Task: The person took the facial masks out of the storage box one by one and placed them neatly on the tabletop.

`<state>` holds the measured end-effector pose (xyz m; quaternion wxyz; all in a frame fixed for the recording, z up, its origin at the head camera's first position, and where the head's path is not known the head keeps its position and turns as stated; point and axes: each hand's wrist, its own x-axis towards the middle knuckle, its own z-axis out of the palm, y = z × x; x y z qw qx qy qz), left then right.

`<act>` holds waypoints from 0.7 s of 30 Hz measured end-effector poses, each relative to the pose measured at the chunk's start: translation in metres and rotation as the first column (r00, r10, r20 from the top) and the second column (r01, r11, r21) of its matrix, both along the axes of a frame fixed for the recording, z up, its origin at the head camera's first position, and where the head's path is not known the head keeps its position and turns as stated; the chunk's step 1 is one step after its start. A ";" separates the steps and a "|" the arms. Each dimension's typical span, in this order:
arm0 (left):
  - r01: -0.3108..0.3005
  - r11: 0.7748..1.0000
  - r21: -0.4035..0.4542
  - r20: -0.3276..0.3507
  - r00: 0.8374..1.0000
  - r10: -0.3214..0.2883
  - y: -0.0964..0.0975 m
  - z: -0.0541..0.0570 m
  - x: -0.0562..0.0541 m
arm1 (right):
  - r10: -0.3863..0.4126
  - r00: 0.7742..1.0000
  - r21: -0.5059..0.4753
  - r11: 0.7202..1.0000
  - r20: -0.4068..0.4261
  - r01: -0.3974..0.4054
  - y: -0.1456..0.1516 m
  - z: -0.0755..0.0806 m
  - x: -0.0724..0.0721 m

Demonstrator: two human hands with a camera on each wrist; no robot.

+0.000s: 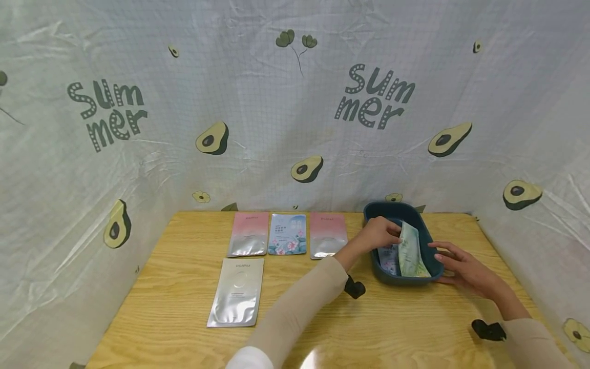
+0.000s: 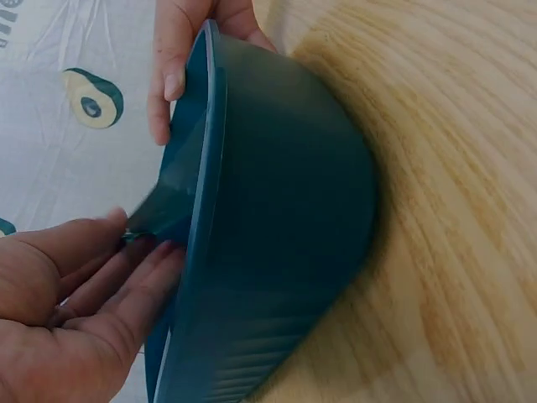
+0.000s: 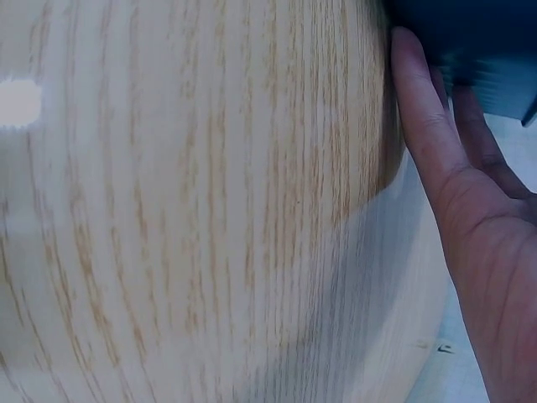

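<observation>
A dark blue plastic bin (image 1: 388,280) stands at the right of the table. My left hand (image 1: 377,233) reaches over its near-left rim and pinches a green sheet-mask packet (image 1: 409,250) between thumb and fingers. That packet stands tilted inside the bin, its lower end towards the near wall. Beneath it lies a bluish, flower-printed packet (image 1: 388,259), partly covered. On the bin's right side, my right hand (image 1: 467,270) touches the rim and outer wall. In the right wrist view, the fingers (image 3: 424,105) of that hand extend nearly straight against the wall.
Left of the bin, a pink packet (image 1: 328,233), a blue floral packet (image 1: 288,233) and another pink packet (image 1: 249,233) lie in a row. A silver packet (image 1: 237,294) lies nearer on the wooden table (image 1: 166,287). A printed curtain (image 1: 258,113) hangs behind.
</observation>
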<state>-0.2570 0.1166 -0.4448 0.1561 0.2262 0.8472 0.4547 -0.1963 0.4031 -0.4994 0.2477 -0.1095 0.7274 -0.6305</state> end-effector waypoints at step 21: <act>-0.240 0.960 0.146 -0.030 0.969 0.247 0.013 -0.009 0.016 | -0.033 0.999 0.000 0.999 -0.001 0.033 0.001 -0.006 -0.001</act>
